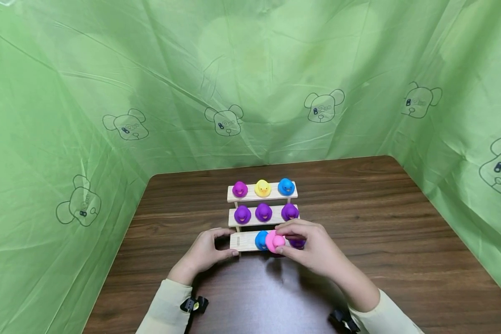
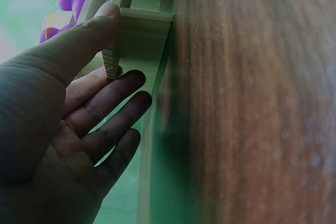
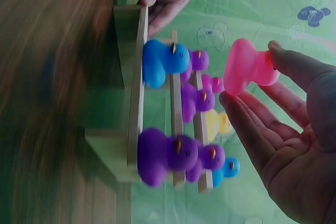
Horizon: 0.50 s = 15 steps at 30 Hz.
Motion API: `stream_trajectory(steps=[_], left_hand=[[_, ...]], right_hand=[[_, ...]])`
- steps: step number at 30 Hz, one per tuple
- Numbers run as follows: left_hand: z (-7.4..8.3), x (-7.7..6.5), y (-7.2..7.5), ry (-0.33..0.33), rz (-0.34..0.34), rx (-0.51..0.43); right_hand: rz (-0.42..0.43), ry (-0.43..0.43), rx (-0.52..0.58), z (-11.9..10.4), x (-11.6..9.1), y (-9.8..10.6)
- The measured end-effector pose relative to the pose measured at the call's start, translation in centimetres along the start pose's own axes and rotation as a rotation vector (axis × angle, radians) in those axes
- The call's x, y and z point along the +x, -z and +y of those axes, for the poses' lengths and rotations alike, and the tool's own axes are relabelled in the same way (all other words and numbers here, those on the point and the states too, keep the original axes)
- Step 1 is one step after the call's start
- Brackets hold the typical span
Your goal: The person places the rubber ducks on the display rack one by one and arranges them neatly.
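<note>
My right hand (image 1: 317,246) pinches a pink rubber duck (image 3: 244,66) between thumb and fingertips. In the right wrist view the duck is held up apart from the small wooden three-step rack (image 1: 245,241). With thumb and index finger, my left hand (image 1: 202,253) grips the left end of the rack's lowest board (image 2: 111,64); the other fingers extend loosely below. A blue duck (image 3: 163,64) sits mid-board on that step, partly behind the pink one in the head view. At the right end is a purple duck (image 3: 157,156), mostly covered by my right hand in the head view.
Three purple ducks (image 1: 264,212) line the middle step. On the top step sit a magenta duck (image 1: 240,189), a yellow duck (image 1: 262,188) and a blue duck (image 1: 286,187). The rack stands on a dark wooden table (image 1: 380,208), with green curtains (image 1: 267,69) behind and beside it.
</note>
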State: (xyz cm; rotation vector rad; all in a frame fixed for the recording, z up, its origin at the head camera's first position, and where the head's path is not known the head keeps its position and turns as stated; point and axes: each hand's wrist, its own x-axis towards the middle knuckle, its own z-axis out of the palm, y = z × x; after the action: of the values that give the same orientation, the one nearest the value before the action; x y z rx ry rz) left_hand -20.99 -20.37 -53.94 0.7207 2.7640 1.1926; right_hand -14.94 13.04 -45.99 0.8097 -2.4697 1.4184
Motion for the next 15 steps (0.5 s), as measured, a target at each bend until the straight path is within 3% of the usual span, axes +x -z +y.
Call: stream_trajectory(steps=[10,15], left_hand=[[0.0,-0.1,0.1,-0.007,0.008,0.014],[0.1,0.0,0.1,-0.019,-0.004,0.005]], right_hand=[[-0.012,0.013,0.016,-1.0,2.2,-3.7],[-0.034,-0.003,-0.047,-1.7,3.3,-5.2]])
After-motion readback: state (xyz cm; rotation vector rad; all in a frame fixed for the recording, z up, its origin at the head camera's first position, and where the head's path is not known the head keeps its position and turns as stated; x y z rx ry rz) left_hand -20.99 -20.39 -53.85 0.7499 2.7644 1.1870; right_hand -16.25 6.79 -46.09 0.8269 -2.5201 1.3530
